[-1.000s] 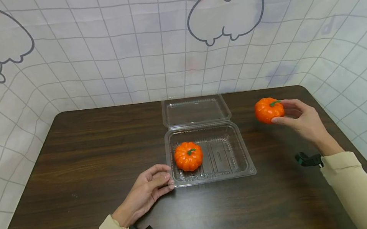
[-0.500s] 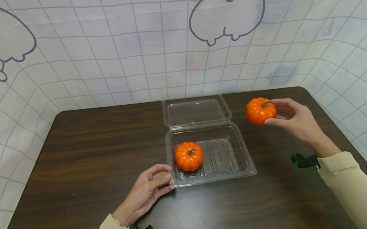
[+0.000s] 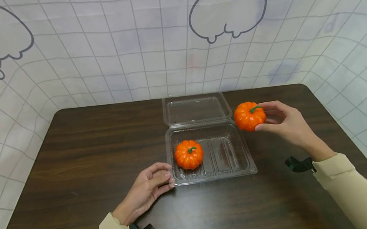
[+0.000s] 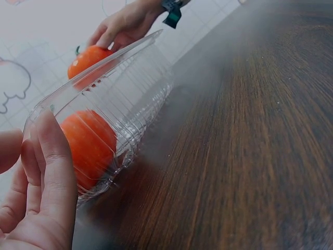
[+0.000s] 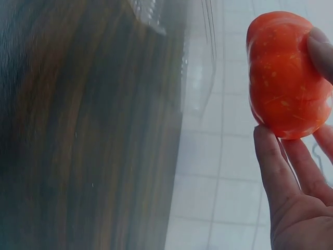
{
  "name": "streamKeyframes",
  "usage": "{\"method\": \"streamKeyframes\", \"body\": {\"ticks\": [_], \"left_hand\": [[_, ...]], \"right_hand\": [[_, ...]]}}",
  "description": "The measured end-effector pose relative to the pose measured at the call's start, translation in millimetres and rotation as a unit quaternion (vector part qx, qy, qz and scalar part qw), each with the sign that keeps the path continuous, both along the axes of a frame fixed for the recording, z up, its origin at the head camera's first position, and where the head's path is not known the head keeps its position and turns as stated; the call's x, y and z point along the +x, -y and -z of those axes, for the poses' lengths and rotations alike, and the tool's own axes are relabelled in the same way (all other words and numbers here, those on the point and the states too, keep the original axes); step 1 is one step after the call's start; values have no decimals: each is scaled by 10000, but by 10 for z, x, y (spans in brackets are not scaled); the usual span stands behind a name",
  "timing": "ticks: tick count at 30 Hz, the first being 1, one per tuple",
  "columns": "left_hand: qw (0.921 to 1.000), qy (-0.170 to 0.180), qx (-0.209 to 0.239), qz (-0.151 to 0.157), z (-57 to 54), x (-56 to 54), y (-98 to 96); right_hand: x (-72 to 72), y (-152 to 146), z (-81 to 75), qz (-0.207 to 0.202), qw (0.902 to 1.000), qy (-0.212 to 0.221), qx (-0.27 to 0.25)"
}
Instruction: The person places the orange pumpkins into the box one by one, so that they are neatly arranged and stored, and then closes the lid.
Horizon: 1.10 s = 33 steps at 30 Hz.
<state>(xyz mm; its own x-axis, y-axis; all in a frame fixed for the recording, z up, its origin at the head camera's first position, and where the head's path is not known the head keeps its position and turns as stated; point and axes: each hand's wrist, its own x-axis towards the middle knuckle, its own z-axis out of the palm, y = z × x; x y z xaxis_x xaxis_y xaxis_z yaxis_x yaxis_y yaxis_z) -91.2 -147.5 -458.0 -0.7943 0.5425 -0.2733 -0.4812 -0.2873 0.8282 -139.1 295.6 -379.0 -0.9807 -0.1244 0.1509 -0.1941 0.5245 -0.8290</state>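
A clear plastic clamshell container (image 3: 225, 157) lies on the table with its lid (image 3: 198, 108) folded back. One small orange pumpkin (image 3: 189, 155) with a green stem sits in the left part of its base. My left hand (image 3: 146, 191) pinches the container's near left rim between thumb and fingers, as the left wrist view also shows (image 4: 44, 177). Off the table, beside the container's right edge, a second orange pumpkin (image 3: 248, 117) is held by my right hand (image 3: 291, 125). Thumb and fingertips grip its side in the right wrist view, where its stem is hidden.
The dark wooden table (image 3: 87, 154) has rounded far corners. A white grid-patterned cloth (image 3: 119, 53) with cartoon animal drawings hangs behind it and along both sides. Dark bands (image 3: 299, 164) are on both wrists.
My right hand has carried its pumpkin leftward, from the table's right side to the container's right edge. The left hand, the container and the pumpkin inside stay in place.
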Motion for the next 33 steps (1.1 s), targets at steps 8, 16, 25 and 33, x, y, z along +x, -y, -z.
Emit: {"method": "streamKeyframes", "body": {"ticks": [8,16,25,33], "left_hand": [[10000,15,-41,6,-19,-9,0],[10000,62,-11,-37,-19,-8,0],[10000,-37,82,20,-16,-2,1],[9999,-39,90,34,-11,-4,1]], "right_hand": [[39,143,18,-322,9994,82,-131],[79,286,45,-525,9984,208,9],[68,399,77,-748,9949,438,525],[38,457,109,-986,9922,320,690]]}}
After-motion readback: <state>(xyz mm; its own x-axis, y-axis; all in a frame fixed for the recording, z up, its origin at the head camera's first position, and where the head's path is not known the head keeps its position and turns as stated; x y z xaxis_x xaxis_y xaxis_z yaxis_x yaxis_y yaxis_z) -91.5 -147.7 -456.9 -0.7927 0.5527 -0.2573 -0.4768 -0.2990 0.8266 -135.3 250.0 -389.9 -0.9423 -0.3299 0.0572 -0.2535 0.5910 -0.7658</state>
